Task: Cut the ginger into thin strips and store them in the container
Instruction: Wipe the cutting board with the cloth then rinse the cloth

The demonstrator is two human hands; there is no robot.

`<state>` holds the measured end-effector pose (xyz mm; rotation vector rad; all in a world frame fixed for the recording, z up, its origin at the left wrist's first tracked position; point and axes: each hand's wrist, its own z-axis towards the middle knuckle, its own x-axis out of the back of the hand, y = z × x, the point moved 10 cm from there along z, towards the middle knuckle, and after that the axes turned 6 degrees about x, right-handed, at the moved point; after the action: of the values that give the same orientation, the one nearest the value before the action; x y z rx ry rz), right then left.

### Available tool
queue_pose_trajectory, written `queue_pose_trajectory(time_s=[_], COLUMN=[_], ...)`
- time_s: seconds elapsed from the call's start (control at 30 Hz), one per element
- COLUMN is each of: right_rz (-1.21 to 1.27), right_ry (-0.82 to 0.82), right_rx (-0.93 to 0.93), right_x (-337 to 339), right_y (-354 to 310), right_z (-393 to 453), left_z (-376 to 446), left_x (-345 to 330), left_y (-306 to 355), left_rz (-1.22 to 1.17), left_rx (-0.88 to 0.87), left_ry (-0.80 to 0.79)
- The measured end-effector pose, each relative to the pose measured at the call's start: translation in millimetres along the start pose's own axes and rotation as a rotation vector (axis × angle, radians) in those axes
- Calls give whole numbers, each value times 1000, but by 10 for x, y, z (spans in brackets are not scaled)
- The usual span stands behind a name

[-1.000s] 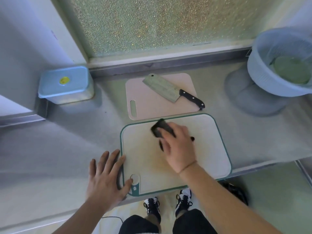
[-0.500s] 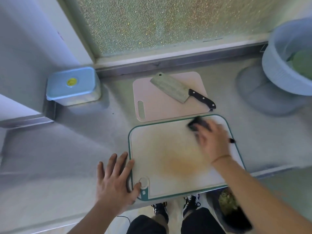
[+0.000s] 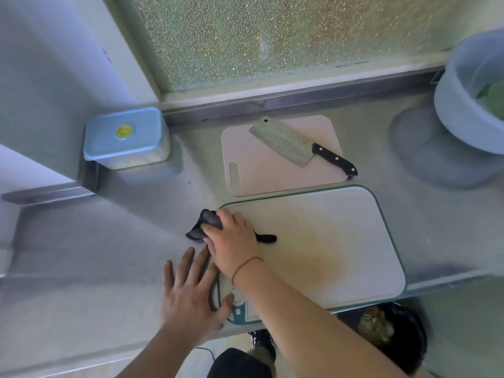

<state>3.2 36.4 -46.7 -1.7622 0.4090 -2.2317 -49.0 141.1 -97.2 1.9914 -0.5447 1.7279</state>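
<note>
My right hand (image 3: 233, 241) presses a dark cloth (image 3: 203, 226) down at the far left corner of the white, green-rimmed cutting board (image 3: 341, 241), which carries a yellowish stain. My left hand (image 3: 191, 293) lies flat with spread fingers on the counter, its thumb on the board's near left corner. A cleaver (image 3: 300, 144) with a black handle rests on a smaller pink board (image 3: 261, 170) behind. The clear container (image 3: 125, 137) with its blue lid on stands at the back left. No ginger is visible on the boards.
A pale blue basin (image 3: 469, 105) holding something green sits at the right edge of the steel counter (image 3: 109, 241). A frosted window runs along the back. Below the counter's front edge is a dark bin (image 3: 387, 328) with scraps, beside my shoes.
My right hand swept the cloth from the board's far right side across to its far left corner. My left hand stayed on the near left corner. The view shifted.
</note>
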Motion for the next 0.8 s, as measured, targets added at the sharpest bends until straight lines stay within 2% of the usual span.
queue_pose_trajectory(time_s=[0.07, 0.13, 0.23, 0.3, 0.33, 0.37, 0.43, 0.53, 0.6, 0.67, 0.8], right_rz=[-43, -81, -239, -223, -221, -229, -195, 104, 138, 92, -86], right_ry=[4, 18, 125, 205, 237, 252, 214, 49, -101, -193, -152], right_rx=[29, -54, -441, -722, -759, -716, -466, -130, 9, 9, -20], right_x=[80, 347, 1089, 1475, 1542, 1516, 1315, 777, 461, 255, 463], right_y=[262, 893, 2330, 2916, 2921, 2748, 1939, 519, -117, -140, 456], right_z=[-164, -499, -1205, -1586, -1610, -1540, -1211, -1072, -1201, -1372, -1619], left_z=[-4, -1, 5, -4, 1, 1, 0, -1, -7, -12, -2], left_x=[16, 50, 68, 78, 87, 89, 87, 41, 14, -3, 29], left_y=[1, 0, 14, 14, 13, 14, 10, -7, -25, -19, -23], left_rz=[-24, -58, -73, -79, -85, -91, -92, -98, -106, -104, -113], left_rx=[-6, -3, 3, 6, 6, 7, 13, 7, -17, -27, 28], left_ry=[36, 61, 66, 60, 58, 55, 48, 25, 10, -8, -11])
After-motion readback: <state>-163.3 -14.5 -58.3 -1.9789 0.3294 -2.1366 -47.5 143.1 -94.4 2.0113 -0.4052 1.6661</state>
